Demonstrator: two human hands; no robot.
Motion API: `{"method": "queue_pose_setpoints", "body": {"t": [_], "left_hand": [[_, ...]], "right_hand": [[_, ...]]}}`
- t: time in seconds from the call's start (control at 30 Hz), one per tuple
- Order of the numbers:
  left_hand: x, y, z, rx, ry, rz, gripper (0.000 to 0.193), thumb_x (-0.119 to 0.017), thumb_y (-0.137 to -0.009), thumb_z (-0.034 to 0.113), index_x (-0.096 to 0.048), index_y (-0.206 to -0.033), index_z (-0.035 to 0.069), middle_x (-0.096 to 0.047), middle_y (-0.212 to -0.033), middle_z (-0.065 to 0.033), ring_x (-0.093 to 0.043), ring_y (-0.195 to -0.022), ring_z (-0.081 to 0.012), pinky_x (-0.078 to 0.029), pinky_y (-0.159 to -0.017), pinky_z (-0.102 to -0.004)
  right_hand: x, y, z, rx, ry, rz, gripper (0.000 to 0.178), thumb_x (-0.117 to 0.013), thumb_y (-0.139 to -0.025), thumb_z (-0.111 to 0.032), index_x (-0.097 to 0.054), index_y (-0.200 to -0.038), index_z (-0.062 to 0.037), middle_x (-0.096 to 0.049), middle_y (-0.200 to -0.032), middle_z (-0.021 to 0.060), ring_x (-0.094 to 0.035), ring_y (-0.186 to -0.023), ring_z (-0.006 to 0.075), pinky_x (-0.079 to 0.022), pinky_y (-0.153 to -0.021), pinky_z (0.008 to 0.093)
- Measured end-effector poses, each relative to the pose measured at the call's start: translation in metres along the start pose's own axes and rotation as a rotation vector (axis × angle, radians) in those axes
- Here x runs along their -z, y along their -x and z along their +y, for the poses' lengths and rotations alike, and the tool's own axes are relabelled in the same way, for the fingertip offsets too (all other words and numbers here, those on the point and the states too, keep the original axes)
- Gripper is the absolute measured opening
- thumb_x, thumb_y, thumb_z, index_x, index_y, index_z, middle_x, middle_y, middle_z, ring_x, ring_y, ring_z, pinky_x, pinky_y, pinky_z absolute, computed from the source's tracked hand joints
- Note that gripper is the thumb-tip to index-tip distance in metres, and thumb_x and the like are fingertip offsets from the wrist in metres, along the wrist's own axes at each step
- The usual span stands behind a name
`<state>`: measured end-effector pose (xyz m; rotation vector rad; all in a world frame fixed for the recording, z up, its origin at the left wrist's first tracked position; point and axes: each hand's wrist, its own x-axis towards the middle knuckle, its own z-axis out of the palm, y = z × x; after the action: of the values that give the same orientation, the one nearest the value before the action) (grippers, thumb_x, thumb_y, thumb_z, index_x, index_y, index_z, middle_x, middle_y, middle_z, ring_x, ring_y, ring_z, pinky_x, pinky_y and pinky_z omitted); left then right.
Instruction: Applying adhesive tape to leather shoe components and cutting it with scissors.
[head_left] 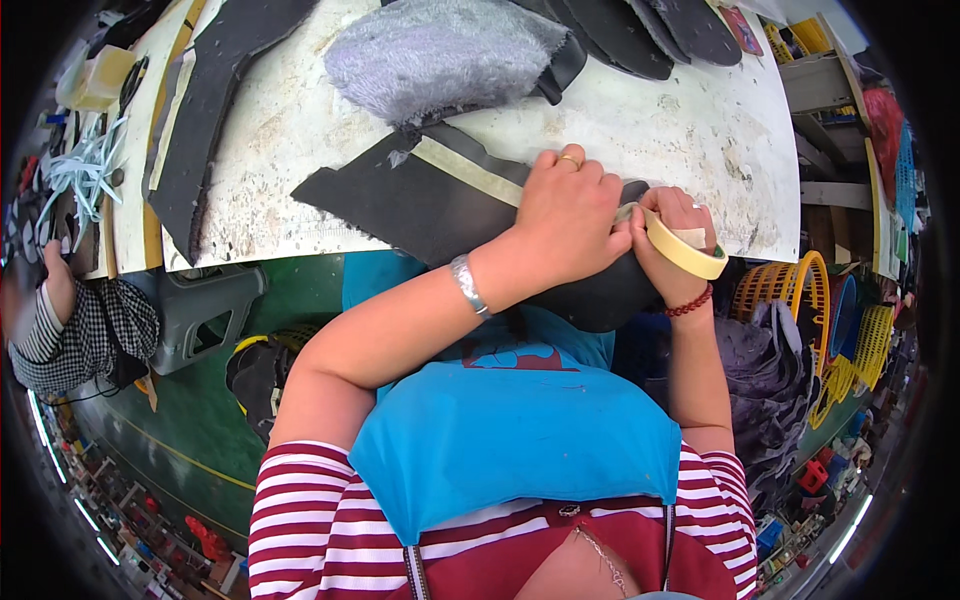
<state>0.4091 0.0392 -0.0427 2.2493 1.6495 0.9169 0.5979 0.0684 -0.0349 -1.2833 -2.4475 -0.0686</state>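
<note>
Here, hands: two, close together over the tabletop (740, 120) near its front edge, right of the middle.
Left hand (570, 215): fingers bent down over the tape line; the tips are hidden, so I cannot tell if they grip or only press.
Right hand (672, 228): fingers closed around the roll of tape, thumb near the left thumb.
Roll of tape (690, 257): one, cream, tilted, just inside the tabletop's front edge.
Black piece (410, 205): one under the hands, slanting across the front edge, part hanging over it.
Tape strip (465, 172): one on that piece, running under the left hand, which blocks its middle.
Second black piece (220, 110): one, along the left edge, bearing one pale strip (172, 120).
Fluffy piece (440, 60): one, grey, toward the far edge, right behind the black piece.
Dark flat pieces (690, 30): at least four at the far edge toward the right corner, overlapping, exact count unclear.
Beyond the left edge: a bundle of light-blue strips (85, 175), one grey stool (210, 310), a co-worker's hand (60, 285).
Beyond the front right corner: yellow baskets (775, 290), a dark cloth heap (755, 370).
</note>
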Motion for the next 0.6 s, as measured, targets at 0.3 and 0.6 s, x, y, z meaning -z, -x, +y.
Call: {"method": "queue_pose_setpoints", "body": {"t": [0.3,0.6], "left_hand": [[-0.005,-0.029,0.003,0.218,0.232,-0.297,0.032,-0.071,-0.084,0.035,-0.074,-0.078,0.004,-0.069,-0.071,-0.0189,-0.068,-0.068,-0.0373,-0.053,-0.065,-0.0481],[0.038,-0.003,-0.018,0.305,0.475,-0.347,0.02,-0.074,-0.088,0.023,-0.077,-0.091,0.003,-0.069,-0.072,-0.0177,-0.061,-0.06,-0.0203,-0.051,-0.063,-0.0384]], "right_hand": [[-0.005,0.005,0.004,-0.031,-0.302,0.118,0.017,-0.077,-0.08,-0.006,-0.065,-0.093,-0.0087,-0.066,-0.085,0.0075,-0.065,-0.079,0.0277,-0.047,-0.075,0.0397],[0.0,-0.004,-0.02,0.293,-0.438,0.221,0.019,-0.078,-0.077,0.001,-0.065,-0.086,-0.0093,-0.064,-0.08,0.0072,-0.063,-0.075,0.0284,-0.048,-0.073,0.0416]]}}
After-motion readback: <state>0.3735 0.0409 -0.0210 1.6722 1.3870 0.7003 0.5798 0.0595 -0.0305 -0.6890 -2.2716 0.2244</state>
